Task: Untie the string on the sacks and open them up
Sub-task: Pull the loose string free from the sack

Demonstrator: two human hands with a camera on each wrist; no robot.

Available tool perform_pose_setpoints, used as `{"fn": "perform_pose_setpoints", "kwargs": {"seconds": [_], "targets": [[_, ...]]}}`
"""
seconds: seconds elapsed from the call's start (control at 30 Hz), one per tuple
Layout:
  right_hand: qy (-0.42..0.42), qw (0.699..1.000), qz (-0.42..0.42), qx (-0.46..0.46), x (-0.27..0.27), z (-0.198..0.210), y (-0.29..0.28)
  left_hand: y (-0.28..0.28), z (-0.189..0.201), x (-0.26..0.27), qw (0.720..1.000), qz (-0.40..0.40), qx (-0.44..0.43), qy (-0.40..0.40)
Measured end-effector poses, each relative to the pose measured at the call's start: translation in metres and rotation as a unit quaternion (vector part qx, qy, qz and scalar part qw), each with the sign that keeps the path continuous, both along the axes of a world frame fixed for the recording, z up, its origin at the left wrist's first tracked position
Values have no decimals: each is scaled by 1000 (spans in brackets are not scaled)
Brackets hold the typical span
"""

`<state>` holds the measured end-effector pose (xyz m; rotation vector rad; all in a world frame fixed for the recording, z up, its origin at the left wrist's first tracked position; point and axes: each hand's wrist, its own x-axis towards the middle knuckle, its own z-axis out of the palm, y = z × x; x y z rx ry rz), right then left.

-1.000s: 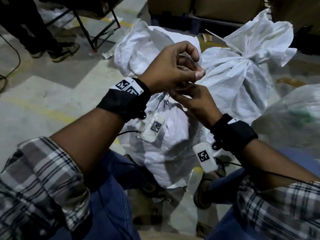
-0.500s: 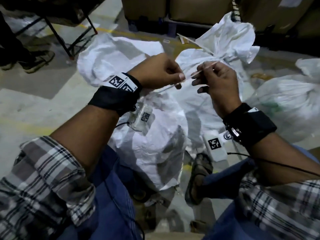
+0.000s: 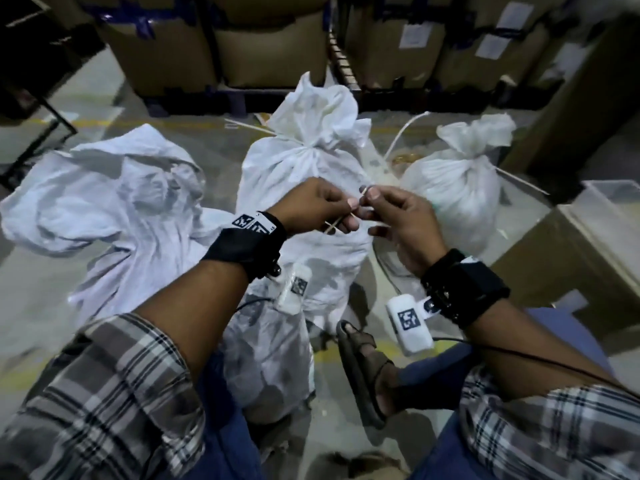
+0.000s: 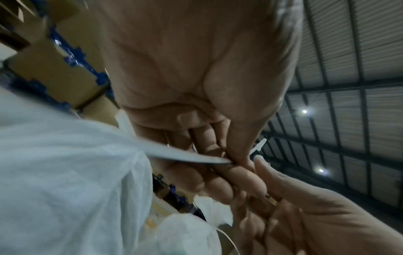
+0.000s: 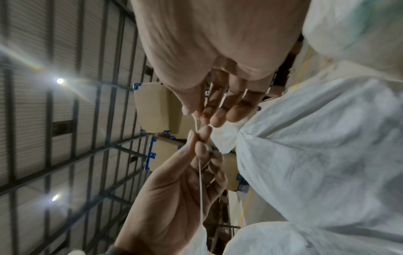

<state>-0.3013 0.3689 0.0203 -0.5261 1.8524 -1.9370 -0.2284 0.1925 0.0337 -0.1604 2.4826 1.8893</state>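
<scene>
1. The string (image 3: 337,221) is a thin pale strand held up between both hands, in front of the middle sack (image 3: 304,174).
2. The left hand (image 3: 313,209) pinches the string between thumb and curled fingers; the strand runs down across its palm in the right wrist view.
3. The right hand (image 3: 398,220) pinches the upper end with thumb and forefinger, its other fingers loosely spread.
4. The middle sack stands upright, its neck still tied.
5. An opened sack (image 3: 114,202) lies slumped to the left; a tied sack (image 3: 460,181) stands to the right.
6. Which sack the string came from is unclear; motion blur hides it.
7. Cardboard boxes (image 3: 277,43) line the back.
</scene>
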Motion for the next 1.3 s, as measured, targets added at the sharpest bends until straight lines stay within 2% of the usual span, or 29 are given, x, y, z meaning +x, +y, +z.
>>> {"fn": "perform_pose_setpoints", "kwargs": {"seconds": [0.13,0.3,0.47,0.63,0.73,0.83,1.0,1.1,1.17,1.23,1.3], "targets": [[-45,998,-45,-4,-12,-11,38,42,-13,-28,998,-47,27,-27],[-69,985,-160,16,-40,-14,84,79,-32,-61,997,-77,-26,-11],[-95,985,-139,36,-51,-18,104,120,-46,-93,998,-58,15,-10],[-27,976,-210,51,-79,-11,134,155,-47,-126,996,-81,21,-10],[36,963,-254,84,-101,-5,156,186,-38,-150,997,-63,36,7],[53,946,-300,111,-111,2,175,225,-24,-166,998,-49,43,23],[77,914,-373,142,-137,33,237,280,5,-192,992,-112,55,-5],[132,874,-405,231,-160,67,290,302,22,-210,990,-140,6,12],[165,841,-413,309,-173,90,326,313,29,-222,989,-131,-43,50],[186,797,-414,398,-183,105,356,323,33,-236,983,-96,-123,101],[198,741,-409,495,-187,111,377,334,36,-249,967,-66,-203,139]]}}
